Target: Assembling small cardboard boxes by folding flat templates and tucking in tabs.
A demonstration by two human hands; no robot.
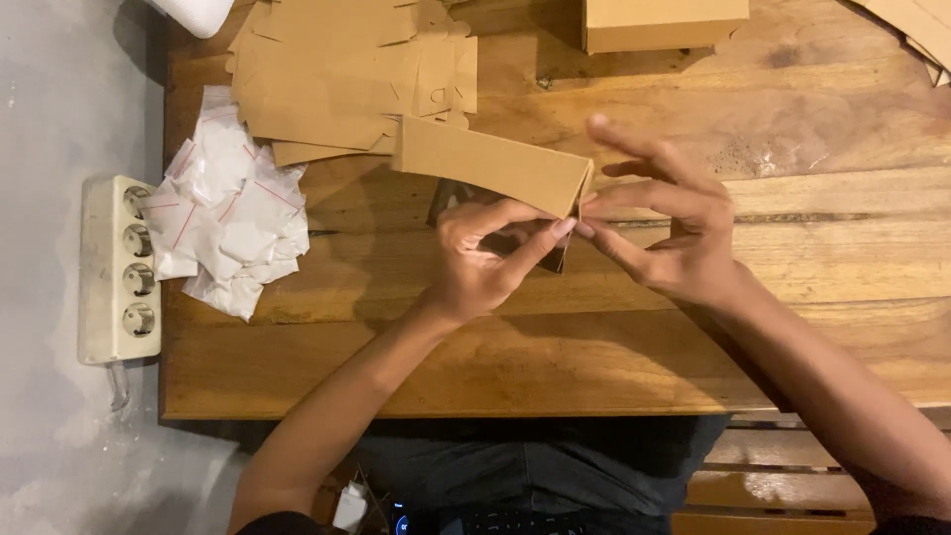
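Two hands, left hand (482,260) and right hand (674,230), fingers pinched on the cardboard box (492,164) end.

I see matt brown cardboard on the folded box (490,163), smooth, w/ crisp creases, pinched at its end by my left hand (480,260) and right hand (666,230). Same dull kraft card on the flat blanks (337,74) at 11 o'clock and the closed box (662,22) at 12. Table (594,347) is bare wood, grainy, worn, w/ dark stains and cracks. Small bags (233,223) at 9 look like thin glossy plastic, crinkled. Power strip (119,267) is off-white plastic, smooth. Floor (59,99) looks like rough grey concrete.
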